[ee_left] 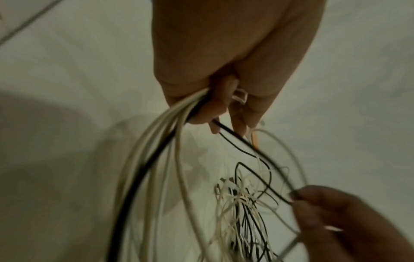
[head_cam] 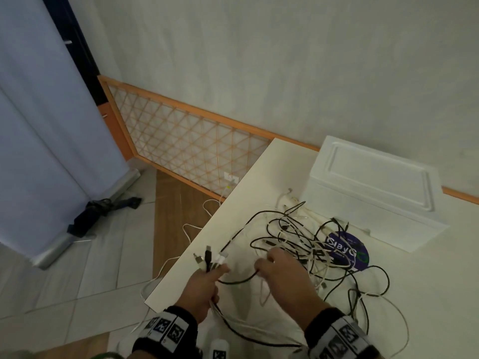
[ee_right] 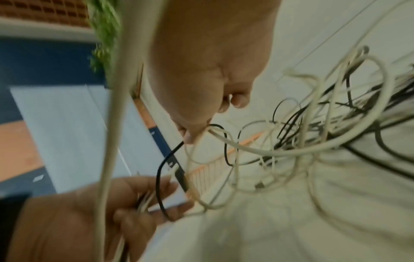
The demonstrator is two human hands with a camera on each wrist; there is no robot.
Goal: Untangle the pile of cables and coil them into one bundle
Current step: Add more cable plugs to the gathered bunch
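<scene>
Nearest the person, the left hand point(head_cam: 201, 288) is gripping a gathered bunch of cable ends point(head_cam: 211, 257), its fingers curled tight round several white strands and a black one, with the plugs sticking up past the thumb. Just beside it, the right hand point(head_cam: 281, 270) is pinching a single black cable point(head_cam: 237, 281) that is sagging between the two hands.

Beyond the hands, the tangled pile of cables point(head_cam: 305, 244) is lying on the white bench point(head_cam: 427, 294), partly covering a purple disc point(head_cam: 348, 251). Further back, a white box point(head_cam: 373, 193) is sitting touching the pile's far loops.

Pulling the black cable while it is running through the knot would probably be tightening the tangle instead of freeing it. Loops are also hanging over the bench edge toward the floor point(head_cam: 103, 255), so their weight might be dragging strands off.
</scene>
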